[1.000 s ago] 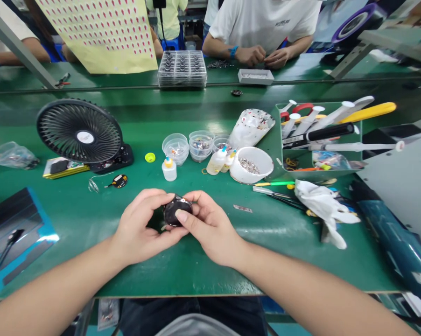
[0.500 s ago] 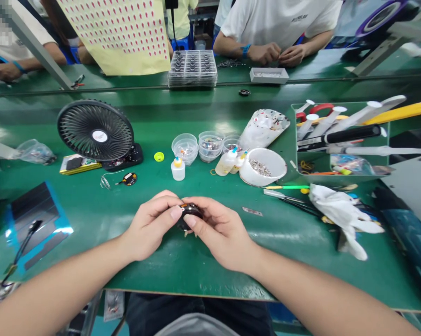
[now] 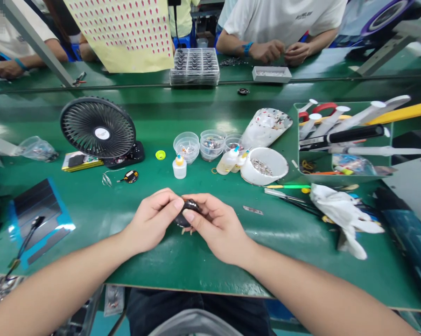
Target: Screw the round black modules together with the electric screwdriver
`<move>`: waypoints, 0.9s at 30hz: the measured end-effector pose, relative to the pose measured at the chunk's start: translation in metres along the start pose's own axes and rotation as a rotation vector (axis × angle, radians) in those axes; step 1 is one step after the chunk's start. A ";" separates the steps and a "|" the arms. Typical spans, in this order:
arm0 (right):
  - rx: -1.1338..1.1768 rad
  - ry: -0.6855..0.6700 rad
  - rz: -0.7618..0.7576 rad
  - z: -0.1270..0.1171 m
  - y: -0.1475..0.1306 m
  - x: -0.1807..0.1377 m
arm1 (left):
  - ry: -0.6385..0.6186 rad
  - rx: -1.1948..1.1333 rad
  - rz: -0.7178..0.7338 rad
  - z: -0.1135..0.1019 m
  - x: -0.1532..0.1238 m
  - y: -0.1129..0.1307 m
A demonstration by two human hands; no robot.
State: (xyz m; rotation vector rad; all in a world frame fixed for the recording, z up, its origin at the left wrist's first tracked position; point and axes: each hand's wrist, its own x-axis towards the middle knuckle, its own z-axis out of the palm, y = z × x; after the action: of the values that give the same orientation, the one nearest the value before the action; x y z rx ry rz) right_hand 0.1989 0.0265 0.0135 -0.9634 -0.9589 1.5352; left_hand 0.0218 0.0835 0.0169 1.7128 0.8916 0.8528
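Both hands meet over the green bench, holding a small round black part (image 3: 183,218) that looks like a watch case. My left hand (image 3: 153,219) pinches its left edge between thumb and fingers. On the other side, my right hand (image 3: 221,227) grips it with the thumb laid across its face. Small pale prongs poke out below it, and fingers hide much of its rim. Beyond the left hand lies a round black disc with a flex tail (image 3: 130,176) beside a coil of clear wire (image 3: 107,179). A small flat strip (image 3: 253,210) rests right of the right hand.
A black fan (image 3: 97,128) stands at left behind a blue-edged film sheet (image 3: 61,212). Dropper bottles (image 3: 179,168), clear cups (image 3: 186,145) and a white bowl (image 3: 278,175) sit ahead. At right are a tool bin (image 3: 350,178), tweezers (image 3: 287,198) and white gloves (image 3: 336,210). A co-worker's hands (image 3: 284,52) are across the bench.
The black part has tilted a little between my fingers, with its orange edge less visible. My grip stays on it. The whole view has shifted slightly.
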 end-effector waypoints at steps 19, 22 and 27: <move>-1.159 -0.086 -0.464 -0.050 -0.008 0.013 | -0.089 1.119 0.159 -0.039 0.036 -0.037; -1.385 -0.192 -0.577 -0.048 -0.006 0.010 | -0.059 1.069 0.208 -0.037 0.034 -0.035; -1.442 -0.270 -0.554 -0.040 -0.010 0.005 | 0.004 0.999 0.216 -0.035 0.034 -0.033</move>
State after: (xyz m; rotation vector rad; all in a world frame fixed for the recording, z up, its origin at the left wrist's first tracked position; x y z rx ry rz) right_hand 0.2386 0.0370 0.0081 -1.2286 -2.3873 0.3125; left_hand 0.0024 0.1359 -0.0007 2.6975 1.2646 0.5564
